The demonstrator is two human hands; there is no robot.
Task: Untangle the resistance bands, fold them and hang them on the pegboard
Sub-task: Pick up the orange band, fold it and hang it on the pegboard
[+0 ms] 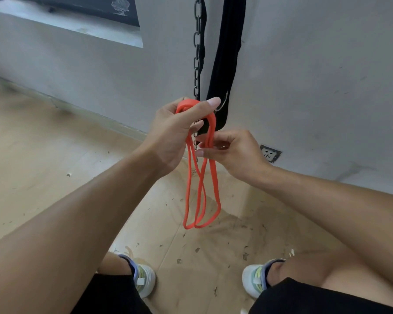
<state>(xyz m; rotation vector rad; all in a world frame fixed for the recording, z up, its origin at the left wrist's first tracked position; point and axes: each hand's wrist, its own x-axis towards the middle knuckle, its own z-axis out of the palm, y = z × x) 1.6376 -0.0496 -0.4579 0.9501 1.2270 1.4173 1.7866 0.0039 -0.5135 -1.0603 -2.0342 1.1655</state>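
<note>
An orange resistance band [201, 196] hangs folded in several loops in front of me, its lower ends dangling above the floor. My left hand [177, 134] grips the bunched top of the band, thumb stretched over it. Just below and to the right, my right hand [232, 152] pinches two of the band's strands between thumb and fingers. No pegboard is in view.
A black chain [198, 48] and a wide black strap [227, 60] hang down the grey wall right behind my hands. A wall socket [270, 153] sits low on the right. The tan floor [43, 143] is littered with small debris; my two shoes stand below.
</note>
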